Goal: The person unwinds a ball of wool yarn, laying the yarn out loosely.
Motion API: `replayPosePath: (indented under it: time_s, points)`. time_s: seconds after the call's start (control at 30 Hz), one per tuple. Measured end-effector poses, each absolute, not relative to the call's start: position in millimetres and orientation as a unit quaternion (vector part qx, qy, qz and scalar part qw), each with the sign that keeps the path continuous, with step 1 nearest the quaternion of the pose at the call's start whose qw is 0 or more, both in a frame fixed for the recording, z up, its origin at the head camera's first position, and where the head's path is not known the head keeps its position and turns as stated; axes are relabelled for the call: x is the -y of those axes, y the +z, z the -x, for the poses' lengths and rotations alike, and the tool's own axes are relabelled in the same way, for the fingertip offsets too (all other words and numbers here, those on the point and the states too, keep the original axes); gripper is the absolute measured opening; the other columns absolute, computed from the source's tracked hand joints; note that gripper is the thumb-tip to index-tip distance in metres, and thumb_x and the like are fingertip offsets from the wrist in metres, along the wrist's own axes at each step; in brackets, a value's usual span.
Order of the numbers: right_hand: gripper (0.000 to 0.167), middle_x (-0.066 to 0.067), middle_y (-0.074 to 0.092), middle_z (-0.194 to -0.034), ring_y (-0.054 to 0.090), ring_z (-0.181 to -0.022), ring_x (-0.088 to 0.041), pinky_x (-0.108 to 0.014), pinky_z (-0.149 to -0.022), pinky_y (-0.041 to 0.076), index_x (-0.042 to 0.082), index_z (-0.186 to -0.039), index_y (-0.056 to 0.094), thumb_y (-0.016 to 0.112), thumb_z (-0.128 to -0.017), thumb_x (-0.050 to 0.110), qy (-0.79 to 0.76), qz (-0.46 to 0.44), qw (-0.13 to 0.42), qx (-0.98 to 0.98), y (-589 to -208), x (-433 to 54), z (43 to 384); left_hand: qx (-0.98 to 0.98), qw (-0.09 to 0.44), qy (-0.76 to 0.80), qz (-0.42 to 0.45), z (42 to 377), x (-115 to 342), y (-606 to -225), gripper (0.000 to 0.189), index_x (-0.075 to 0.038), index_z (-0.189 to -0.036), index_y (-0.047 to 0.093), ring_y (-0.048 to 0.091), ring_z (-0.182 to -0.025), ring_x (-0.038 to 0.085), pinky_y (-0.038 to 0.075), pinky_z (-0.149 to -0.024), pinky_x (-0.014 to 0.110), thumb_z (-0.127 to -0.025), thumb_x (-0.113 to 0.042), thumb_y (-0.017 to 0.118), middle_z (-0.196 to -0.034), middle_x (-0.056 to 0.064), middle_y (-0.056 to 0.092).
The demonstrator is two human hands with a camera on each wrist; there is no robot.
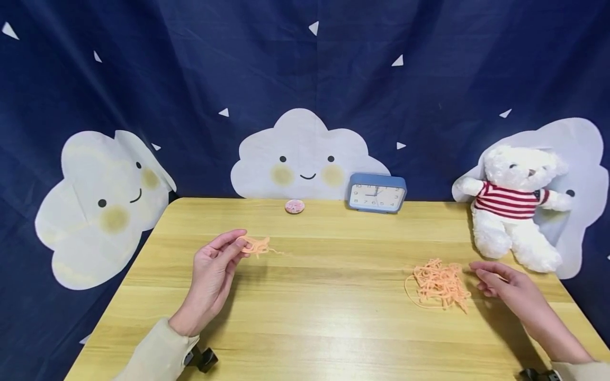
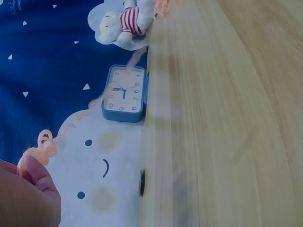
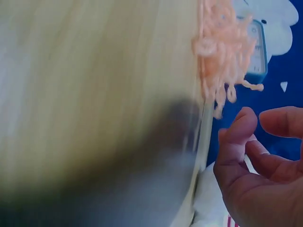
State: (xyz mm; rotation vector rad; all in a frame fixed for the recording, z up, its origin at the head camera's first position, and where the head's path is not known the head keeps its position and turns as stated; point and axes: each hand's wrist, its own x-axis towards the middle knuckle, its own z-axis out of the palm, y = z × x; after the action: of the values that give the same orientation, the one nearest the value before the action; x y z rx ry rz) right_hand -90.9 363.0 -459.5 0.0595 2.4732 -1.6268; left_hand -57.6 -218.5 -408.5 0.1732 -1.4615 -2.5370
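In the head view, my left hand (image 1: 214,275) pinches a small bunch of peach-orange yarn (image 1: 257,245) between thumb and fingers, above the left part of the table. A thin strand trails from it to the right; in the left wrist view this blurred strand runs up past the clock. A tangled heap of the same yarn (image 1: 440,284) is on the right side of the table. Just right of that heap is my right hand (image 1: 510,288), with loosely bent fingers and nothing in its grasp. The right wrist view shows a gap between its thumb (image 3: 239,127) and forefinger.
Along the back edge of the wooden table (image 1: 305,338) are a round pink patterned disc (image 1: 294,206) and a blue clock (image 1: 376,193). A white teddy bear (image 1: 507,203) in a striped shirt sits at the back right. A dark blue curtain (image 1: 267,58) with clouds hangs behind.
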Motion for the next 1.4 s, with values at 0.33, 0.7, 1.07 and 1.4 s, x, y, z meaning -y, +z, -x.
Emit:
replayPosePath:
  time_s: [0.33,0.7,1.07,1.4]
  points:
    - [0.025,0.005,0.073,-0.099,0.066,-0.081,-0.008,-0.018,-0.065,0.055,0.015,-0.120,0.079,0.061,-0.110,0.001,-0.678,0.004,0.012,-0.735,-452,-297,86,0.489,0.100,-0.865,-0.058,59,217,-408,0.018,0.008,-0.117,0.078,0.075,-0.086,0.017,0.063,-0.080,0.023,-0.102,0.013,0.068,-0.102,0.011,0.075]
    - [0.046,-0.024,0.060,-0.150,0.070,-0.109,-0.027,-0.033,-0.097,0.061,-0.008,-0.152,0.053,0.062,-0.110,0.008,-0.690,0.099,0.187,-0.692,-451,-207,107,0.492,0.095,-0.863,-0.060,60,217,-407,0.018,0.007,-0.117,0.078,0.076,-0.089,0.016,0.063,-0.080,0.023,-0.102,0.010,0.069,-0.106,0.012,0.076]
    - [0.068,-0.032,0.049,-0.157,0.067,-0.110,-0.029,-0.039,-0.102,0.059,-0.012,-0.163,0.030,0.064,-0.109,0.009,-0.662,0.184,0.353,-0.635,-458,-149,120,0.503,0.085,-0.858,-0.067,58,212,-408,0.017,0.006,-0.115,0.079,0.075,-0.087,0.015,0.063,-0.081,0.024,-0.101,0.012,0.070,-0.107,0.012,0.077]
    - [0.036,-0.021,0.066,-0.101,0.062,-0.084,-0.019,-0.026,-0.073,0.059,-0.012,-0.124,0.065,0.066,-0.111,0.021,-0.616,0.185,0.297,-0.706,-455,-160,113,0.501,0.090,-0.859,-0.059,61,213,-408,0.017,0.008,-0.116,0.078,0.074,-0.087,0.015,0.063,-0.080,0.023,-0.102,0.011,0.070,-0.101,0.011,0.075]
